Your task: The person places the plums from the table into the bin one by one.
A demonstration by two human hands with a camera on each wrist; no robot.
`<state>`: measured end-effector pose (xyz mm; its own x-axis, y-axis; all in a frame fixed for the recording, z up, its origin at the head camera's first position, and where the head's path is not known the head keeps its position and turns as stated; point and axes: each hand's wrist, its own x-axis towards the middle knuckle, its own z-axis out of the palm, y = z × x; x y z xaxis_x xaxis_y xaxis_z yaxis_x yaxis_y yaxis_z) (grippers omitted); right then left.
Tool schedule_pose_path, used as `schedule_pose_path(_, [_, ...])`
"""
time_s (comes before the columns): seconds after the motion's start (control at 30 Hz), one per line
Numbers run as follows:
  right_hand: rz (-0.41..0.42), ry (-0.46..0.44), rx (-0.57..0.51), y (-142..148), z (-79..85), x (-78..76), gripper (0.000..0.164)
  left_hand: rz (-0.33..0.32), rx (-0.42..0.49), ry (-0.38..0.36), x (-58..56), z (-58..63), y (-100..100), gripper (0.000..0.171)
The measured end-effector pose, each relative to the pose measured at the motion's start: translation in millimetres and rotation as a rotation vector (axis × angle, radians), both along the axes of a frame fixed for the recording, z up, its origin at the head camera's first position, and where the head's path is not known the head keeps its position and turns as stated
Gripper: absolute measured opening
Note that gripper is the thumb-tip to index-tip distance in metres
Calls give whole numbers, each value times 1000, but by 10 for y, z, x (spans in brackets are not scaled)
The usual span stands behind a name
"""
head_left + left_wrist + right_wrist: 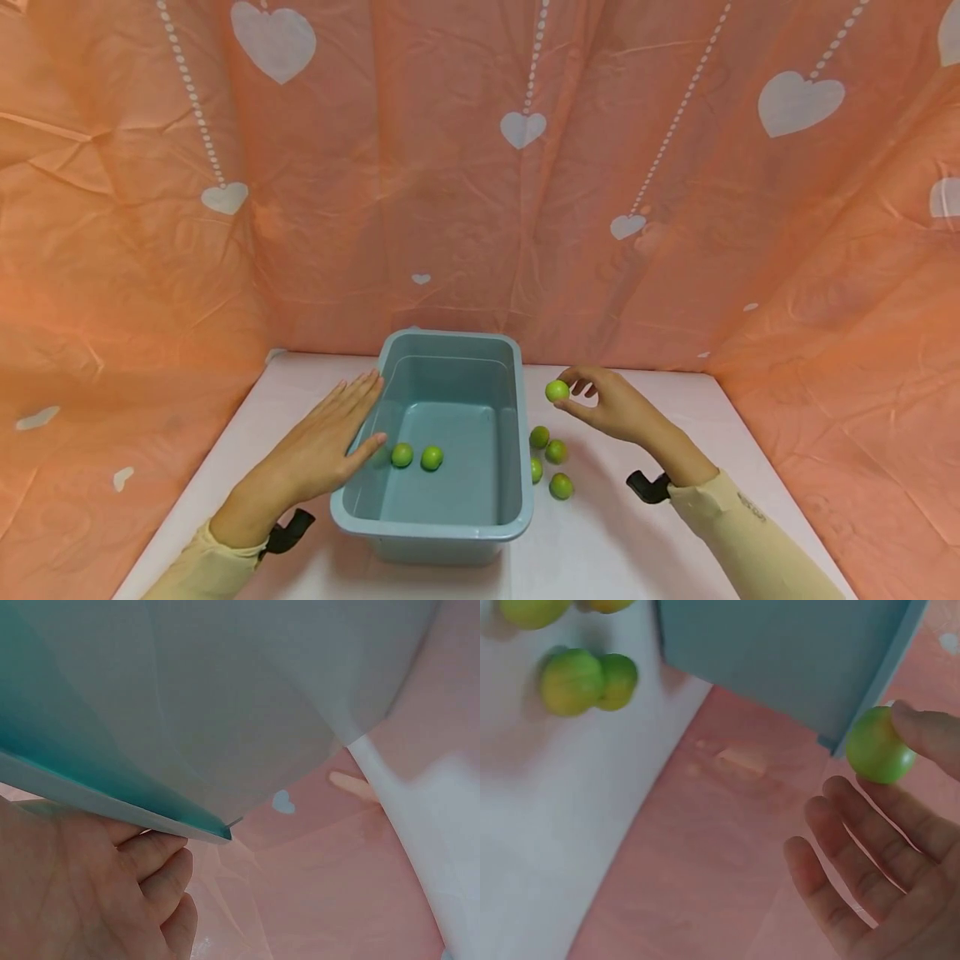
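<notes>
A grey-blue plastic tub (431,531) stands on the table with two green limes, one lime (402,454) near its left wall and another lime (432,457) beside it. My left hand (318,446) lies along the tub's left rim, fingers straight and together, thumb reaching over the inside. Between thumb and index finger, my right hand (611,406) pinches a lime (880,745) above the table, right of the tub. The other right fingers are spread below the fruit in the right wrist view. Several loose limes, among them a lime (561,486), sit close to the tub's right side.
The white table (630,533) reaches back to an orange curtain (465,208) printed with white hearts, which also closes in both sides. Each wrist carries a black camera mount (648,487). The tub's raised walls stand between the two hands.
</notes>
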<state>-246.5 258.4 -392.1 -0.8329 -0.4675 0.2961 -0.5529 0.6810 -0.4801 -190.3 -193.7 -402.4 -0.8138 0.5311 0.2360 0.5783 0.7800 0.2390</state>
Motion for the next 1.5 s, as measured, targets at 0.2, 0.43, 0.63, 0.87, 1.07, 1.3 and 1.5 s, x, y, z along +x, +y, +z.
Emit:
schedule_pose_path(0.2, [19, 3, -23, -109, 156, -63, 21, 1, -1, 1, -13, -1, -1, 77])
schedule_pose_path(0.43, [41, -2, -38, -277, 339, -105, 25, 0, 1, 7, -19, -8, -1, 77])
schedule_pose_path(0.63, [66, 10, -43, -456, 483, -148, 29, -5, 2, 22, -21, -10, 0, 77])
schedule_pose_path(0.87, [114, 14, -63, -663, 616, -232, 26, -8, 8, 22, -15, -19, -7, 76])
schedule_pose_path(1.07, [142, 24, -64, -809, 689, -280, 29, -8, 13, 18, -10, -24, -9, 75])
schedule_pose_path(1.3, [160, 2, -92, -972, 745, -339, 35, -12, 14, 18, -4, -14, -16, 75])
schedule_pose_path(1.5, [153, 5, -111, -1095, 795, -387, 34, -19, 15, 31, -9, -17, -11, 75])
